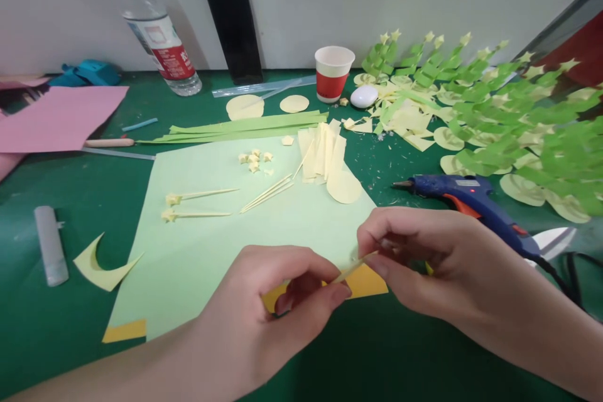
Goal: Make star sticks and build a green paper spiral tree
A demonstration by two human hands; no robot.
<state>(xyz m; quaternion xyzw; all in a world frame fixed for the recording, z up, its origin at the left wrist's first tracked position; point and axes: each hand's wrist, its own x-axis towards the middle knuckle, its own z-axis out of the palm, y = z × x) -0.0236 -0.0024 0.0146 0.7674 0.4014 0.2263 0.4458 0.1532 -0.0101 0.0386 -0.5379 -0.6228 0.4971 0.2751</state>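
Observation:
Low over the front edge of a pale green sheet [207,270], my left hand [292,308] and my right hand [419,264] pinch a narrow pale yellow paper strip [353,269] between them. Each holds one end between thumb and fingers; the other fingers are curled. On the sheet lie several small folded paper stars [254,160], a fan of toothpicks [267,193] and a stack of pale yellow strips [320,151]. Two toothpicks [205,193] at the left carry a star on one end. A pale yellow paper disc [343,186] lies beside the stack.
A blue glue gun [471,191] rests right of the sheet, near many green paper plants [541,119] with star tops. A paper cup [334,72], a bottle [164,50] and a leaning phone [233,25] stand at the back. Pink paper [61,116] lies left.

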